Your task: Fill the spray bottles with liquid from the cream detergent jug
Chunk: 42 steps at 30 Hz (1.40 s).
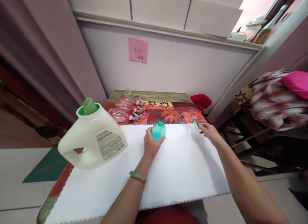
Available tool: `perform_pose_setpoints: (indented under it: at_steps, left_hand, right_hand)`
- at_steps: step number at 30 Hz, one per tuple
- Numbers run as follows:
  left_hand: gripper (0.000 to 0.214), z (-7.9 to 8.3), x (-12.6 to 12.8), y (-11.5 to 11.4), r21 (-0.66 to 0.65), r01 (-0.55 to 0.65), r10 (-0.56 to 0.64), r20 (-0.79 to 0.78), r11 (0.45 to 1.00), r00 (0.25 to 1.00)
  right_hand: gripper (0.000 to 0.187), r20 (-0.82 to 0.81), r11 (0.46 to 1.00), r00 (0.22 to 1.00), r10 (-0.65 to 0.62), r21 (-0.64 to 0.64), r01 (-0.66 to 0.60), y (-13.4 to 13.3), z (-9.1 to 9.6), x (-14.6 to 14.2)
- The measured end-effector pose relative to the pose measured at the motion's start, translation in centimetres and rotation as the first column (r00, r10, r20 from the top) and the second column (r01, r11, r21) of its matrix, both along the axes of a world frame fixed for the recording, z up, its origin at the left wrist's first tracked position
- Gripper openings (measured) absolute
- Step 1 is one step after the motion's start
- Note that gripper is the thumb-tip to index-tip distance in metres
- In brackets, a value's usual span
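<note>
My left hand (152, 143) is wrapped round a small translucent green bottle (160, 129), which stands upright on the white cloth. Its neck is uncapped, and the green bottom shows through the wall. Off to the right, my right hand (210, 133) grips a pale green and grey trigger spray head (196, 124) over the cloth, away from the bottle. A large cream detergent jug (92, 140) stands left of my left hand. It is uncapped, with a green pouring spout (89, 107) at its mouth.
Several clear pink spray bottles (120, 115) with pink and grey trigger heads lie at the table's back left, near a green cap (127, 91). White scalloped cloth (183, 172) covers the front. Behind is a wall with a pink note (138, 50); clothes (271, 99) are piled at right.
</note>
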<state>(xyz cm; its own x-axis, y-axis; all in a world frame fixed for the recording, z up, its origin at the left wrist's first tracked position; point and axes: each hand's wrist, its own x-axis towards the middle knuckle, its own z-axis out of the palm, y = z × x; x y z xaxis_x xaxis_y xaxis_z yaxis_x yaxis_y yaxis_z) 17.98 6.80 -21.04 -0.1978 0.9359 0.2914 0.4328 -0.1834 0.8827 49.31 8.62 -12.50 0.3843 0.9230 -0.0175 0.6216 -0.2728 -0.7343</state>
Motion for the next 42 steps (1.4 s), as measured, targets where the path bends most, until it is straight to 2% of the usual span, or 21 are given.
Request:
perform_pose_setpoints:
  at_steps: [4, 9, 11, 13, 15, 16, 19, 22, 26, 29, 32, 37, 42]
  left_hand:
    - [0.074, -0.1, 0.1, 0.1, 0.031, -0.013, 0.014, -0.02, 0.999, 1.0]
    - [0.074, -0.2, 0.2, 0.2, 0.079, -0.049, 0.053, -0.05, 0.996, 0.997]
    - [0.075, -0.2, 0.2, 0.1, 0.092, -0.052, 0.058, -0.06, 0.994, 0.996]
    - [0.083, -0.3, 0.2, 0.1, 0.098, -0.054, 0.06, -0.066, 0.994, 0.996]
    - [0.094, -0.3, 0.2, 0.0, 0.099, -0.06, 0.067, -0.071, 0.993, 0.995]
    - [0.1, -0.3, 0.3, 0.0, 0.097, -0.067, 0.074, -0.074, 0.993, 0.994]
    - [0.106, -0.1, 0.5, -0.1, 0.087, -0.098, 0.106, -0.098, 0.991, 0.989]
    - [0.105, 0.2, 0.7, -0.2, 0.071, -0.11, 0.119, -0.132, 0.991, 0.984]
    - [0.095, 0.5, 0.9, -0.4, 0.05, -0.085, 0.093, -0.164, 0.995, 0.982]
    - [0.085, 0.7, 0.7, -0.4, 0.032, -0.063, 0.068, -0.16, 0.997, 0.985]
    - [0.081, 1.3, 0.7, 0.4, 0.024, -0.042, 0.045, -0.133, 0.999, 0.99]
    - [0.08, 2.7, 1.5, 3.1, 0.036, -0.012, 0.015, -0.103, 0.999, 0.995]
    - [0.075, 1.7, 2.0, 4.1, 0.002, 0.027, -0.027, -0.106, 1.0, 0.994]
  right_hand:
    - [0.032, 0.214, 0.983, 0.967, -0.135, -0.093, 0.157, -1.0, -2.6, 2.4]
    - [0.049, 0.357, 0.971, 0.925, -0.127, -0.148, 0.19, -2.2, -3.9, 2.4]
    - [0.06, 0.421, 0.973, 0.89, -0.173, -0.068, 0.221, -2.7, -4.1, 1.8]
    - [0.067, 0.423, 0.958, 0.859, -0.288, 0.13, 0.257, -3.0, -4.1, 0.9]
    - [0.064, 0.296, 0.9, 0.88, -0.371, 0.348, 0.263, -2.8, -3.9, -0.8]
    - [0.06, 0.202, 0.865, 0.907, -0.369, 0.431, 0.256, -2.6, -3.8, -1.8]
    - [0.053, -0.058, 0.794, 0.967, -0.249, 0.56, 0.238, -1.0, -3.4, -6.0]
    - [0.046, -0.274, 0.776, 0.958, -0.078, 0.587, 0.231, 1.0, -3.7, -10.6]
    - [0.043, -0.498, 0.801, 0.866, 0.049, 0.538, 0.264, 2.6, -5.7, -14.9]
    - [0.042, -0.555, 0.825, 0.831, 0.047, 0.491, 0.282, 3.0, -7.7, -15.7]
    - [0.042, -0.578, 0.837, 0.816, 0.028, 0.46, 0.297, 3.1, -8.9, -15.2]
    - [0.042, -0.609, 0.844, 0.793, 0.01, 0.43, 0.32, 3.6, -9.1, -14.6]
    - [0.041, -0.646, 0.85, 0.763, 0.008, 0.406, 0.335, 4.1, -9.2, -14.6]
